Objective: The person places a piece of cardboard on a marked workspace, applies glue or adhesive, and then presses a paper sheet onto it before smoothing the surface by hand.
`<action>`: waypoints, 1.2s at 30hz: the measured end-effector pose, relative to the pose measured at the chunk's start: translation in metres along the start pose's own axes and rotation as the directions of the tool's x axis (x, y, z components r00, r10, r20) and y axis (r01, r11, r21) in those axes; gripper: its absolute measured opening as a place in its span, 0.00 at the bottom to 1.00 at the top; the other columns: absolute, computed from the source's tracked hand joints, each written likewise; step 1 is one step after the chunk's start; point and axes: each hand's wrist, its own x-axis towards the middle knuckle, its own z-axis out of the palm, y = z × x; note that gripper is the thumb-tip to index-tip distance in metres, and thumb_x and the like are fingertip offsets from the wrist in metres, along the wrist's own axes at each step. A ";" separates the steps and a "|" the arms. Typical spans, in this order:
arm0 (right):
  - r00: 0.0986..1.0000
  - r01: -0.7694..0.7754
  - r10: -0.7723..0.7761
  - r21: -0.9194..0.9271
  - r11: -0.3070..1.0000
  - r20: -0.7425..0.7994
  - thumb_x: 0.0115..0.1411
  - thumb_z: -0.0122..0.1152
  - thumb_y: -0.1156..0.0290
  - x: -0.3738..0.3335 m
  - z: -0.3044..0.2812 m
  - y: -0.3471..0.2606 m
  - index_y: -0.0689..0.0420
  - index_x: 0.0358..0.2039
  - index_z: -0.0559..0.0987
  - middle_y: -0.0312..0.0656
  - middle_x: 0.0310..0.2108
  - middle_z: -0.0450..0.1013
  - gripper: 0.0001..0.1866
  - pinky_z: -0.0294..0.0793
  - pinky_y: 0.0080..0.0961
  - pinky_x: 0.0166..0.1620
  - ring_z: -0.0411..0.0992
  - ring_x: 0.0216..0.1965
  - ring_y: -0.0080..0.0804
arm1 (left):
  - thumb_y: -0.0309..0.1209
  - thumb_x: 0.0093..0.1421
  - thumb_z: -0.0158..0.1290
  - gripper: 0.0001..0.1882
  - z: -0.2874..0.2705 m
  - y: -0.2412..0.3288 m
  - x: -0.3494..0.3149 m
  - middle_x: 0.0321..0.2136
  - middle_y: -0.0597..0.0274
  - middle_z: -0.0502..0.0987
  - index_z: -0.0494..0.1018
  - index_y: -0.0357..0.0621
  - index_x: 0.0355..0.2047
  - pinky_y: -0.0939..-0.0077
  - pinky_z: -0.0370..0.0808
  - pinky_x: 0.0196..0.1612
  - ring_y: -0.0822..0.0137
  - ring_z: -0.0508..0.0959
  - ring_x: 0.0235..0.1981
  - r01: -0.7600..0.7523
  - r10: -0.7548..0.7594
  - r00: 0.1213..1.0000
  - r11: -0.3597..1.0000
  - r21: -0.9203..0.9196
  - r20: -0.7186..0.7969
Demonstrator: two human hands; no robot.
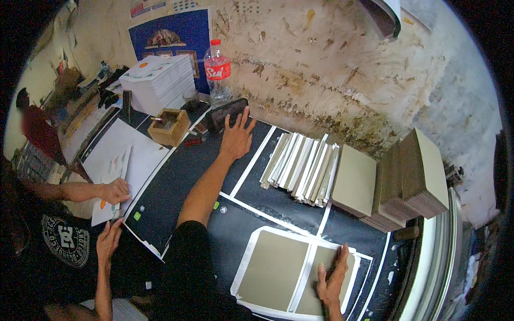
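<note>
My left hand (237, 138) reaches forward across the dark table, fingers spread, with its fingertips at a dark phone (226, 114) propped in front of a clear plastic bottle (218, 75) with a red cap and label. Near the front right, my right hand (333, 279) lies with its fingers stretched out along the right part of a book cover blank (276, 267). That blank is two grey-brown boards on white paper, a white strip between them and white edges folded in around them. Neither hand is closed around anything.
Behind the blank stand a row of white and grey strips (300, 168) and stacked grey boards (409, 176). A wooden ashtray box (168, 127), a glass (190, 98) and a tall paper stack (158, 83) are at back left. At left, a co-worker's hands (114, 191) handle a printed sheet (110, 209).
</note>
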 end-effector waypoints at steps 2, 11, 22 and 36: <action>0.994 0.056 -0.047 0.093 0.994 -0.096 0.62 0.58 0.67 -0.002 0.005 0.001 0.64 0.73 0.41 0.65 0.69 0.52 0.48 0.54 0.50 0.68 0.59 0.66 0.55 | 0.38 0.63 0.50 0.36 0.007 0.008 0.008 0.74 0.45 0.38 0.56 0.51 0.71 0.34 0.48 0.68 0.51 0.59 0.70 0.189 -0.188 0.981 0.982 -0.017 0.049; 0.986 -0.101 0.111 0.087 0.991 -0.125 0.60 0.60 0.73 -0.012 0.006 0.000 0.68 0.59 0.63 0.55 0.45 0.68 0.29 0.70 0.37 0.50 0.70 0.44 0.45 | 0.44 0.60 0.50 0.38 0.028 0.014 0.010 0.75 0.45 0.37 0.58 0.50 0.70 0.28 0.41 0.68 0.45 0.47 0.74 0.316 -0.327 0.942 0.941 -0.125 -0.078; 0.964 -0.221 0.242 0.175 0.959 -0.107 0.61 0.60 0.72 -0.009 0.010 -0.001 0.69 0.57 0.66 0.57 0.43 0.71 0.26 0.72 0.38 0.49 0.72 0.43 0.46 | 0.52 0.60 0.49 0.41 0.030 0.010 0.016 0.75 0.47 0.36 0.56 0.51 0.71 0.29 0.35 0.69 0.45 0.41 0.75 0.384 -0.386 0.921 0.922 -0.046 -0.052; 0.986 -0.094 0.102 0.060 0.994 -0.135 0.62 0.60 0.72 -0.008 0.010 0.001 0.69 0.57 0.66 0.58 0.46 0.71 0.25 0.73 0.37 0.49 0.73 0.43 0.45 | 0.50 0.60 0.52 0.42 0.025 0.006 0.015 0.75 0.47 0.35 0.56 0.51 0.72 0.32 0.43 0.69 0.43 0.42 0.74 0.389 -0.392 0.917 0.919 -0.054 -0.069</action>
